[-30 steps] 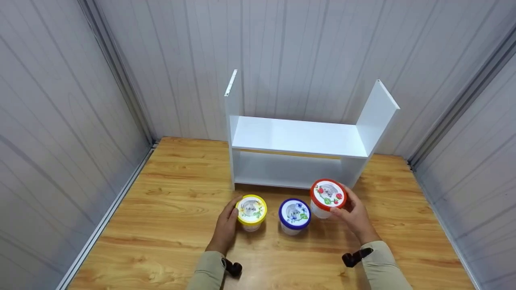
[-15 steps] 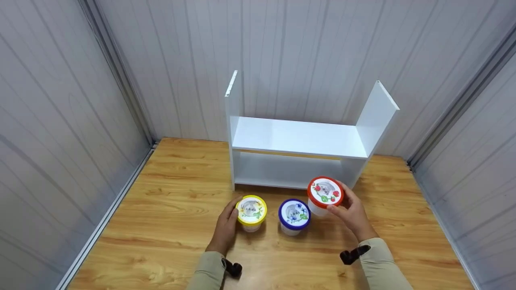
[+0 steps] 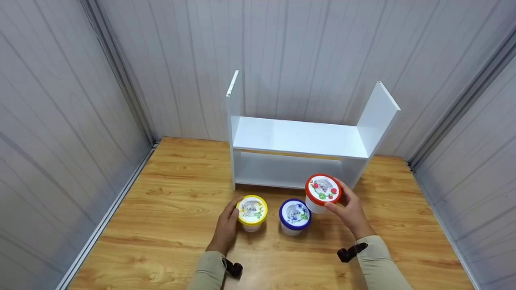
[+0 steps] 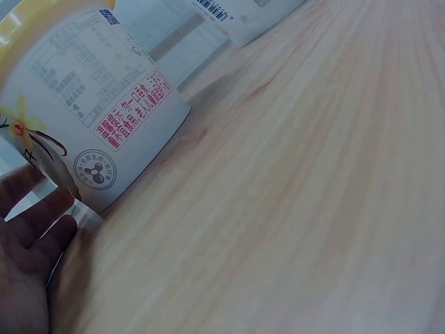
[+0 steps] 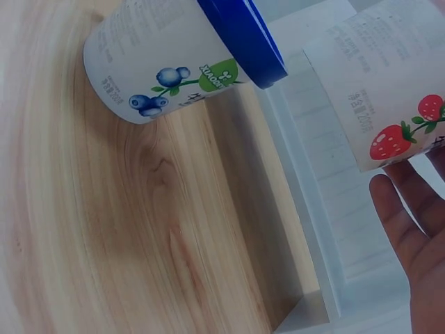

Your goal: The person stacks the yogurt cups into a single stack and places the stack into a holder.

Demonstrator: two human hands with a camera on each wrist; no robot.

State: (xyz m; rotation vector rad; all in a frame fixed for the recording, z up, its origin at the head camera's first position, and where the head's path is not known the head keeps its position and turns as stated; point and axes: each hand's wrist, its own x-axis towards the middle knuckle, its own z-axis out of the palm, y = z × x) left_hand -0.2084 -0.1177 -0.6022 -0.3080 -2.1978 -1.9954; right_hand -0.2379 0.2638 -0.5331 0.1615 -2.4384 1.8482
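Three white paper tubs with coloured lids are near the shelf's front. My left hand (image 3: 225, 227) holds the side of the yellow-lidded tub (image 3: 252, 210), which stands upright on the table; its fingers (image 4: 42, 216) touch the tub's wall in the left wrist view. Between my hands stands the blue-lidded tub (image 3: 295, 214), with blueberries printed on it (image 5: 163, 90). My right hand (image 3: 352, 213) grips the red-lidded tub (image 3: 323, 189) by its right side. That tub, printed with strawberries (image 5: 396, 139), is lifted off the table, just behind and right of the blue-lidded one.
A white two-level shelf (image 3: 300, 137) with tall side panels stands behind the tubs, its lower board (image 3: 278, 169) close to them. Panelled walls (image 3: 181, 60) enclose the wooden table (image 3: 161, 225) at the back and both sides.
My right hand has carried the red-lidded tub slightly left and toward the shelf. The left hand, the yellow-lidded tub and the blue-lidded tub have stayed in place.
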